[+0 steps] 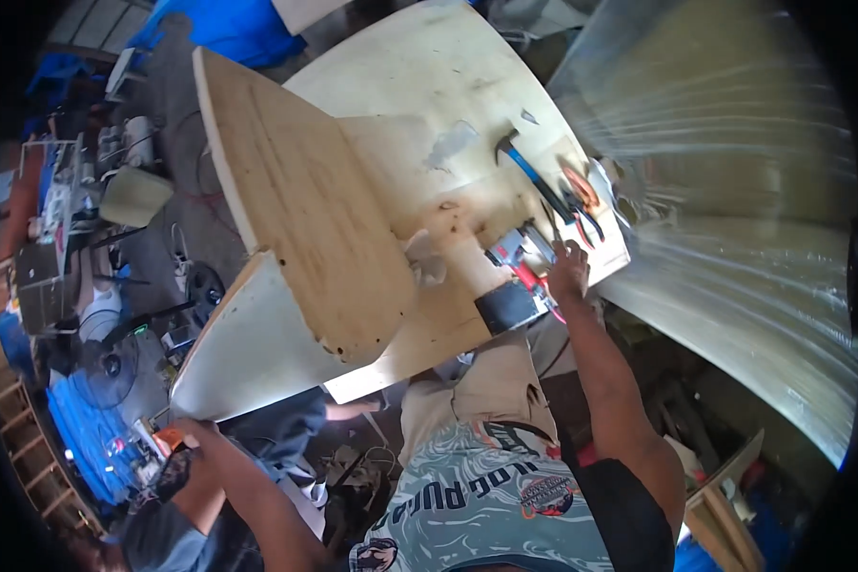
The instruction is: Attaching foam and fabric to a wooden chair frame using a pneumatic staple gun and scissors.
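Note:
A wide pale board (415, 67) carries an upright plywood piece (286, 200) and a white-faced curved panel (257, 343). My left hand (193, 431) grips that panel's lower-left corner, its fingers partly hidden, beside a small orange object (167, 440). At the board's right, my right hand (569, 272) closes on a slender tool (553, 227), too small to identify surely. Around it lie a blue-handled hammer (529, 172), copper-coloured pliers (580, 186), a red-and-grey power tool (513, 255) and a dark block (505, 307).
A large translucent curved sheet (734, 191) fills the right side. Left, the floor holds a fan (105, 372), containers (133, 195) and a wooden rack (33, 448). A co-worker (162, 543) is low at the left, near my left arm. Blue tarps (214, 38) lie behind.

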### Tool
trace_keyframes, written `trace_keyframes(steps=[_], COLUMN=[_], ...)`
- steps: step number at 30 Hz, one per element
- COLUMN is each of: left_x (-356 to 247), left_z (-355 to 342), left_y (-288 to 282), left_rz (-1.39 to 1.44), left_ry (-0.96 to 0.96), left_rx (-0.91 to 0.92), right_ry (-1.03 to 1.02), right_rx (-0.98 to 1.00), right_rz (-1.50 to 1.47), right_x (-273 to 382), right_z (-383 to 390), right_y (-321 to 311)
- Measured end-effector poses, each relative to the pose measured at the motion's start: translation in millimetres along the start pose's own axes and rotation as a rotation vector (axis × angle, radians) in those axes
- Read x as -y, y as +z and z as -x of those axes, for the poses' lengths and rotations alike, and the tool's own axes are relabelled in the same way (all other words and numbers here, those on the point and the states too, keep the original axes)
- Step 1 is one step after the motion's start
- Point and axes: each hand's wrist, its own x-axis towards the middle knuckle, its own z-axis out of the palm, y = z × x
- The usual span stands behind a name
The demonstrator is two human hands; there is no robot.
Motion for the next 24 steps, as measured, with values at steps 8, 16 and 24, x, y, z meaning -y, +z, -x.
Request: trace_keyframes(steps=[8,16,24], left_x=[9.2,-18.3,-24.6], left_z=[25.1,85.2,91.1], left_y=[-17.4,17.4,28.1], left_rz=[1.550,1.577,1.515], left_ry=[-0.315,-0.375,-0.143], left_rx=[0.204,0.105,0.041], right_ry=[-0.109,0.084,0.086], right_rx=[0.141,0.332,0.260], right_rz=[-0.066,0.019,-0.889], right_x=[11.4,12.7,33.5], right_z=[38.1,18.0,44.0], right_y=[86.9,49.5,0.4])
